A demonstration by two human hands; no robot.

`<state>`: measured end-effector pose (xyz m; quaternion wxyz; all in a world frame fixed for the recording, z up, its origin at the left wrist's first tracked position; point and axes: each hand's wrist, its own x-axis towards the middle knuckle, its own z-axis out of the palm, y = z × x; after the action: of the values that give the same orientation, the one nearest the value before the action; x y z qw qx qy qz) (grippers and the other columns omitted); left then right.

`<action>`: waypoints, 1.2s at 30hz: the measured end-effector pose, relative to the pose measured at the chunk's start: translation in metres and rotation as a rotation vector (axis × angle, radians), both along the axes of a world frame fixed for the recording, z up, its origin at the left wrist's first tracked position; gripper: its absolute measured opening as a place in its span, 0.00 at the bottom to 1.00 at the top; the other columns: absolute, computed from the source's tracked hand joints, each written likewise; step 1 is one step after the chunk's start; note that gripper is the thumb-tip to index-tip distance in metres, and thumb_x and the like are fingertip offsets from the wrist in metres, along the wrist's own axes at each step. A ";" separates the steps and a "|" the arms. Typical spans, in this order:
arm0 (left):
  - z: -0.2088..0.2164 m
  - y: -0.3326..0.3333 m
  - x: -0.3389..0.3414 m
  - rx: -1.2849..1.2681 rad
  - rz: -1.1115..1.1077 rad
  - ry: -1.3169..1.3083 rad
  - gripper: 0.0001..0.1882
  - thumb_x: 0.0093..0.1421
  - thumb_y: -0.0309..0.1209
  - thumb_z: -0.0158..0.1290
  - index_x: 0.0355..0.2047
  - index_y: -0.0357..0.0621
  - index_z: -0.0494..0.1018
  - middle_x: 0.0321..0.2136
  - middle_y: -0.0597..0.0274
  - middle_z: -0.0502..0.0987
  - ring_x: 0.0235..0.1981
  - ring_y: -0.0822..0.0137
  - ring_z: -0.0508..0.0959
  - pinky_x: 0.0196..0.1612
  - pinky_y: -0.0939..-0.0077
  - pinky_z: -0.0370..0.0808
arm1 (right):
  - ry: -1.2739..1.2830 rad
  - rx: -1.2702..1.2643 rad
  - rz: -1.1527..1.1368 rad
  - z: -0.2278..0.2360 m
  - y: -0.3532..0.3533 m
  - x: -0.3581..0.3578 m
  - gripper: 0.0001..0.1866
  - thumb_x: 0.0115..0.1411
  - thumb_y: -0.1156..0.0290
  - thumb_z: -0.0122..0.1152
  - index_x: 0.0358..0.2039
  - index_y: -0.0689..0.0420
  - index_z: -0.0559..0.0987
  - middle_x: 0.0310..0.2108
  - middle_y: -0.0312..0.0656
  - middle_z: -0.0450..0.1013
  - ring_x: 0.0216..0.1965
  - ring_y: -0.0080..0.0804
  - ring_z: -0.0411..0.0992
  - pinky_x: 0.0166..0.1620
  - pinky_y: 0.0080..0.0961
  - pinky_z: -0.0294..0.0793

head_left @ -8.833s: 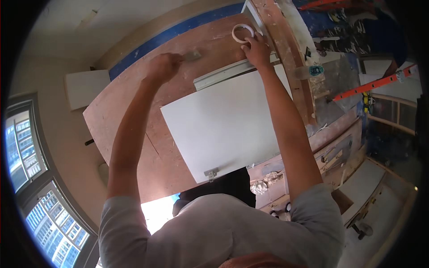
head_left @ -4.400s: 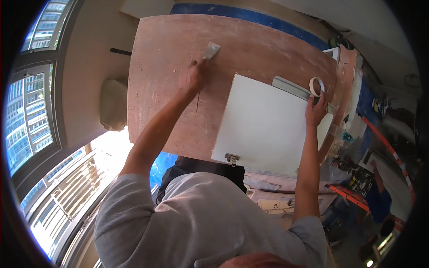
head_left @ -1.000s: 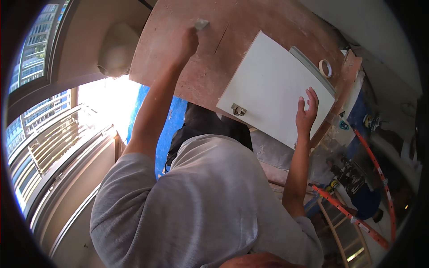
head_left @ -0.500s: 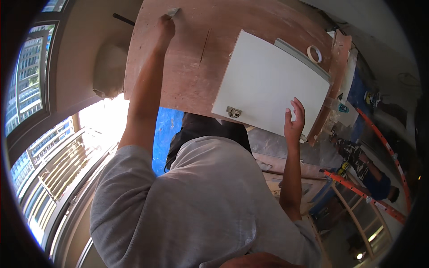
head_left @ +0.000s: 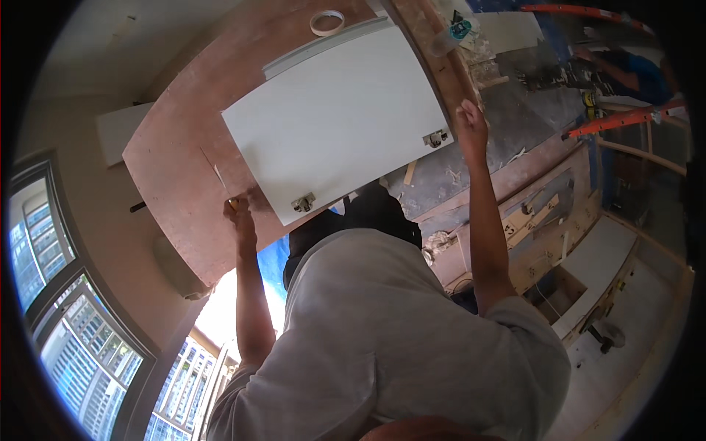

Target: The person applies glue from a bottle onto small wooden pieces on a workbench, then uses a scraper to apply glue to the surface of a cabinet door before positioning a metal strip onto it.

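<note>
A white cabinet door panel [head_left: 338,121] lies on a reddish-brown board [head_left: 187,125] in front of me. Two metal hinges are fixed along its near edge, a left hinge [head_left: 302,202] and a right hinge [head_left: 434,138]. My left hand [head_left: 238,213] is closed around a putty knife with a bit of orange at the grip, beside the panel's left edge; its thin blade [head_left: 219,176] points away over the board. Beyond the panel's right edge, my right hand [head_left: 472,125] has its fingers curled in, with nothing visible in them.
A roll of masking tape [head_left: 327,23] and a grey metal strip [head_left: 316,51] lie past the panel's far edge. A clear cup [head_left: 443,42] stands on the right. Further right are an orange ladder [head_left: 625,121] and a person [head_left: 632,73]. Windows [head_left: 88,353] are at left.
My view has turned, so the panel appears further left. My left hand has drawn the putty knife back from the board's far side to beside the panel. My right hand's spread fingers have curled.
</note>
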<state>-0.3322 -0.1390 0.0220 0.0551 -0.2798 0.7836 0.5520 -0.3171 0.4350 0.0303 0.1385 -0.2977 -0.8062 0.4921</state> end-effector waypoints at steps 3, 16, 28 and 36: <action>0.002 0.031 -0.029 0.006 -0.078 0.060 0.13 0.62 0.36 0.56 0.38 0.38 0.73 0.28 0.65 0.73 0.31 0.72 0.72 0.35 0.72 0.70 | -0.219 0.070 0.220 -0.013 0.020 -0.047 0.33 0.64 0.55 0.61 0.63 0.64 0.68 0.61 0.57 0.68 0.63 0.49 0.68 0.63 0.36 0.67; -0.049 0.069 -0.055 -0.222 0.043 0.023 0.21 0.56 0.39 0.57 0.43 0.32 0.74 0.32 0.44 0.80 0.33 0.55 0.80 0.35 0.58 0.75 | -0.351 -0.259 0.388 -0.042 -0.010 -0.113 0.42 0.55 0.54 0.72 0.62 0.68 0.67 0.57 0.55 0.72 0.58 0.42 0.71 0.60 0.36 0.68; 0.048 0.042 -0.012 -0.049 0.011 0.033 0.19 0.57 0.40 0.60 0.38 0.34 0.76 0.44 0.40 0.70 0.46 0.46 0.73 0.47 0.55 0.74 | -0.285 -0.344 0.385 0.062 -0.052 -0.066 0.34 0.62 0.63 0.66 0.64 0.60 0.64 0.58 0.45 0.69 0.58 0.39 0.68 0.61 0.36 0.67; 0.091 -0.195 -0.084 0.098 -0.021 0.172 0.14 0.63 0.37 0.59 0.40 0.39 0.73 0.28 0.70 0.72 0.30 0.73 0.69 0.38 0.75 0.71 | -0.191 -0.798 0.520 0.094 -0.276 -0.121 0.27 0.62 0.67 0.65 0.59 0.59 0.67 0.51 0.47 0.73 0.50 0.38 0.75 0.52 0.36 0.77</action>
<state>-0.4164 -0.3343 0.1132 0.0070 -0.2200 0.7605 0.6109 -0.4382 0.1592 0.1241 -0.1886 -0.1601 -0.6112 0.7518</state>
